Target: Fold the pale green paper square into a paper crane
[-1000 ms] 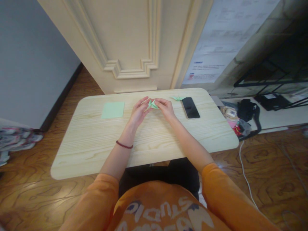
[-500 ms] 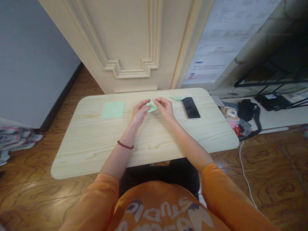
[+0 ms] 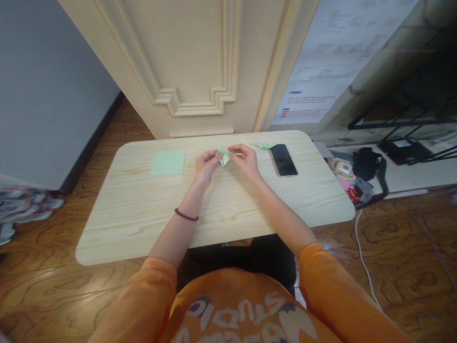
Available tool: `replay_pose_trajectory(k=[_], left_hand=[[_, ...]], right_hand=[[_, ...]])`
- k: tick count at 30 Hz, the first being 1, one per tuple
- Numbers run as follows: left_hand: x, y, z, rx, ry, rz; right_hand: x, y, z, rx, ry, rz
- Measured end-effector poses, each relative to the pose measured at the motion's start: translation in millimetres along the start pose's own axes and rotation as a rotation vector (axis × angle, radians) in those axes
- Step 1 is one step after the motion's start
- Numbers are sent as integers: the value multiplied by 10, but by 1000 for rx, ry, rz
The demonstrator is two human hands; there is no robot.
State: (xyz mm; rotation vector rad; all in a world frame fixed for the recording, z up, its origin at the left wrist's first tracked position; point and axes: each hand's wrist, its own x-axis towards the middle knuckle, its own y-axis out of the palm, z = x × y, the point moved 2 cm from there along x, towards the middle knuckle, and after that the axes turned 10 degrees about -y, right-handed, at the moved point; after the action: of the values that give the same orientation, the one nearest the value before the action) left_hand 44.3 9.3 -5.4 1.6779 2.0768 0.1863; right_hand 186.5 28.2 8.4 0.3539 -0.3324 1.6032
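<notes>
A small piece of folded green paper is held between my two hands above the far middle of the table. My left hand pinches its left side, thumb toward me. On the opposite side, my right hand grips the paper between thumb and fingers. Its lower end narrows to a point facing me, and the fingertips cover its side edges. Left of my hands lies a flat green paper square. To the right, a folded green paper figure with pointed ends rests by the top of a phone.
The pale wood-grain table has rounded corners. Behind it rises a cream panelled door. Right of the table, a low white shelf carries bags and small items, and a white cable runs over the floor.
Between my fingers the folded paper has turned and changed shape, now showing a downward point with flaps spread above. My hands have shifted only slightly; the other things stay put.
</notes>
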Motion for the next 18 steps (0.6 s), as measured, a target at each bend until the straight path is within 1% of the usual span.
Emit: replay_pose_trajectory(k=[3, 5, 8, 13, 18], left_hand=[[-13, 20, 20, 33, 18, 3], [-33, 41, 32, 53, 54, 6], [-59, 65, 45, 73, 113, -4], [-52, 64, 57, 114, 187, -8], [-26, 53, 59, 150, 227, 7]], right_hand=[[5, -2, -32, -47, 2, -29], [-4, 1, -29, -89, -16, -43], [-35, 7, 16, -168, -87, -68], [-82, 10, 91, -273, -232, -70], [-82, 10, 79, -284, -291, -65]])
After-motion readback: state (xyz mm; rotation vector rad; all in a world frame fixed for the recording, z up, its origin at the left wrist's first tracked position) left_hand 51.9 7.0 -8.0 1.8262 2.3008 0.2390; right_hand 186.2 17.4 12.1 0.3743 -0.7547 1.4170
